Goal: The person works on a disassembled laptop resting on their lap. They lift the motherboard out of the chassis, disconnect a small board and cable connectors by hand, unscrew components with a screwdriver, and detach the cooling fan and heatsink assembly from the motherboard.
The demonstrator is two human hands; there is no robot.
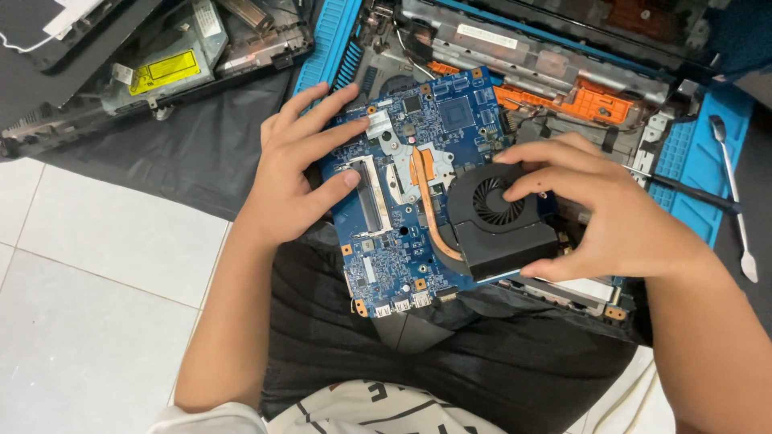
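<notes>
A blue circuit board (418, 193) is held over the lap, between both hands, in front of an opened laptop chassis (563, 72). The left hand (297, 173) is laid flat on the board's left edge, fingers spread. The right hand (611, 213) is clamped on the black cooling fan (498, 217), thumb beneath, forefinger on the hub.

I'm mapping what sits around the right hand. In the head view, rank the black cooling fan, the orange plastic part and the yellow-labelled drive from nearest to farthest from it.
From the right hand:
1. Black cooling fan, under its fingers.
2. Orange plastic part, just above.
3. Yellow-labelled drive, far upper left.
</notes>
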